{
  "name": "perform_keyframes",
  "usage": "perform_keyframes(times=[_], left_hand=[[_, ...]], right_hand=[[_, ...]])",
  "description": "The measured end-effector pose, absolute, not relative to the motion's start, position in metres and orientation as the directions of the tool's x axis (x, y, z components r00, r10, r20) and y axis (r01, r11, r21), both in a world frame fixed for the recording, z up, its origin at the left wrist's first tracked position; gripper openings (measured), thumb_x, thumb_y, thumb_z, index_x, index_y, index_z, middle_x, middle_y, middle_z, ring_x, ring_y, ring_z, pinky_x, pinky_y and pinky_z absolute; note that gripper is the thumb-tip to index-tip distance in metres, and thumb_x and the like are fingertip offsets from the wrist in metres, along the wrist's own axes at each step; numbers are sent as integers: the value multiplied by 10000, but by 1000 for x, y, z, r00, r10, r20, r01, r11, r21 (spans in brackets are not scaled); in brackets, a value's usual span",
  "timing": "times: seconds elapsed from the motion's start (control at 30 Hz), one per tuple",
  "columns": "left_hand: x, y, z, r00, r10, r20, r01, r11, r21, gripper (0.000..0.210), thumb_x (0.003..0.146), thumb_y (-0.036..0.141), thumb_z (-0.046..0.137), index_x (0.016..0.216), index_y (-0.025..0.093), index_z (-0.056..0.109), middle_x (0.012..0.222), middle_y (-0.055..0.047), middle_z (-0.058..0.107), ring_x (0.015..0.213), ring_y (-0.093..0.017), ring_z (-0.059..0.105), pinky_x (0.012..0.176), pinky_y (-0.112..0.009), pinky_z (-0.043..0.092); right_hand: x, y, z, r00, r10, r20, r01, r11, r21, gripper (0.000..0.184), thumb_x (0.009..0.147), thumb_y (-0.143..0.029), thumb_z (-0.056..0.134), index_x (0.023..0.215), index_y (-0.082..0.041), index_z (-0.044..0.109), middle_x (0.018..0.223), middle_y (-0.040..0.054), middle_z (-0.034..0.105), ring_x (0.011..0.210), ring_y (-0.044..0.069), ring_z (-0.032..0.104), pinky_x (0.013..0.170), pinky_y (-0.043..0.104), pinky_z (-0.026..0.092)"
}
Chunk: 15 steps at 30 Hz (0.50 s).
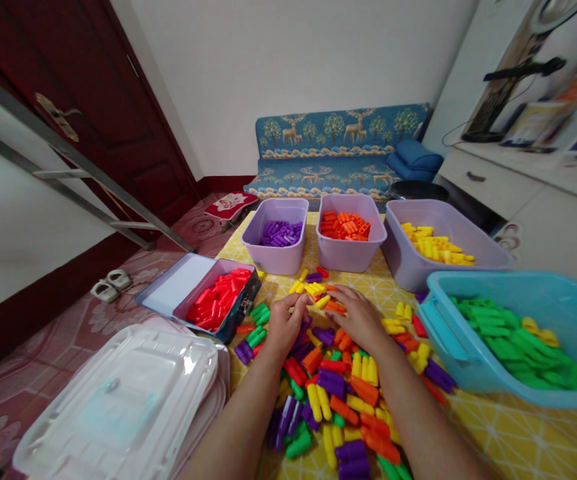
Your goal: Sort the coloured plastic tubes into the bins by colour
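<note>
My left hand (287,325) is over the far part of a mixed heap of short plastic tube pieces (331,383). Its fingers are curled together, thumb against the index finger; anything between them is too small to make out. Beside it, my right hand (355,316) lies palm down with fingers apart, close to some orange pieces (336,307). Yellow pieces (314,289) lie just beyond both hands. The heap mixes purple, red, orange, yellow and green pieces, many joined in pairs, and runs back between my forearms, which hide part of it.
Lilac tubs hold purple (282,233), orange (344,227) and yellow pieces (435,245). A blue tub (443,333) at right holds green pieces and a few yellow ones. At left are an open tin (251,303) of red pieces and stacked clear lids (118,400).
</note>
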<state>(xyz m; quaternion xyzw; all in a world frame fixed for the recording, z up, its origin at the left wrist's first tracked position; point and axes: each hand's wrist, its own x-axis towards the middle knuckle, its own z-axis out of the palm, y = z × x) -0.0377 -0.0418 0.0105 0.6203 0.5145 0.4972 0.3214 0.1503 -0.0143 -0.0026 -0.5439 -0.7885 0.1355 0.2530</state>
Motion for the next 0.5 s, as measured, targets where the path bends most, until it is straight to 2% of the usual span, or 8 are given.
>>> perform_keyframes(times=[0.1, 0.23, 0.37, 0.5], left_hand=[[-39, -44, 12, -98, 938, 331, 273, -295, 916, 346, 912, 395, 475, 750, 152, 661, 464, 51, 508, 423, -86, 475, 504, -205, 393], [-43, -44, 20, -167, 882, 440, 303, -378, 875, 230, 896, 324, 518, 869, 160, 675, 559, 33, 582, 512, -100, 558, 587, -218, 453], [-49, -44, 36, -152, 849, 506, 327, -440, 836, 175, 887, 241, 510, 913, 168, 667, 817, -18, 659, 605, -99, 602, 651, -235, 481], [-52, -46, 52, -101, 863, 495, 335, -440, 833, 170, 871, 208, 509, 880, 171, 675, 828, -23, 659, 612, -102, 610, 618, -224, 473]], right_hand=[[152, -12, -1, -255, 926, 277, 708, 374, -599, 259, 815, -279, 590, 1040, -198, 689, 1158, 91, 639, 1088, 219, 584, 985, 384, 441], [155, -18, 7, -238, 945, 223, 668, 326, -669, 270, 826, -308, 572, 1031, -164, 673, 1078, 106, 666, 1032, 223, 617, 945, 376, 471], [167, -38, 16, -157, 956, 247, 770, 275, -575, 448, 815, -375, 574, 1201, -148, 592, 1261, 152, 588, 1188, 270, 543, 1037, 428, 405], [190, -55, 13, 33, 962, 270, 875, 103, -473, 651, 835, -497, 522, 1347, -99, 457, 1409, 224, 436, 1337, 339, 382, 1072, 505, 344]])
